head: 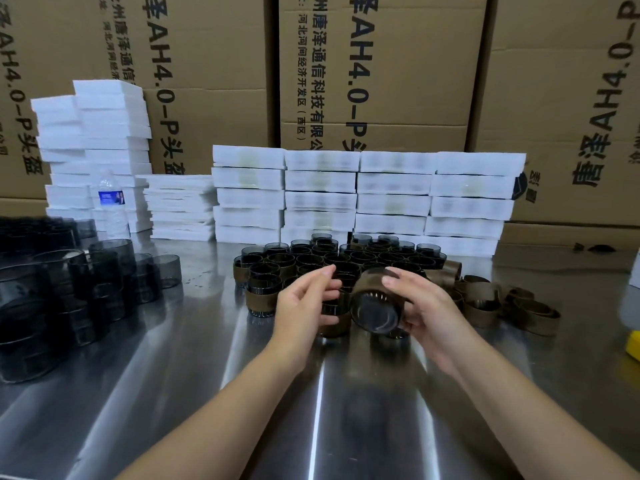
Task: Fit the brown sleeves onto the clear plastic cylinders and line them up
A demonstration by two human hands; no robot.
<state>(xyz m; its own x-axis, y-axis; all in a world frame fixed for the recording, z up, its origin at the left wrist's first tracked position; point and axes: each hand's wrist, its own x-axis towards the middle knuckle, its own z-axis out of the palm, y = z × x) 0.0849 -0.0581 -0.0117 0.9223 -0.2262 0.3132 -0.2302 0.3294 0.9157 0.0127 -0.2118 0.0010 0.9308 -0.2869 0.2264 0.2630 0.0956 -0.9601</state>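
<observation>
Your right hand (422, 306) grasps one sleeved cylinder (377, 308), tilted with its base toward you, above the counter (311, 410); your left hand (304, 299) is released, fingers relaxed, just beside it; lined-up sleeved cylinders (332, 258) stand directly behind; loose brown sleeves (502, 303) lie at right; bare cylinders (69, 278) stand at left.

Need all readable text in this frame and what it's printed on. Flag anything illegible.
"AH4.0-P头盔": printed sideways on the left cardboard box.
"唐泽通信科技有限公": middle cardboard box, its end hidden by the white stacks.
"河北河间经济开发区(西区)": same box, smaller print.
"唐泽AH4.0-P": sideways on the right cardboard box.
Label on the water bottle: too blurred to read.
</observation>
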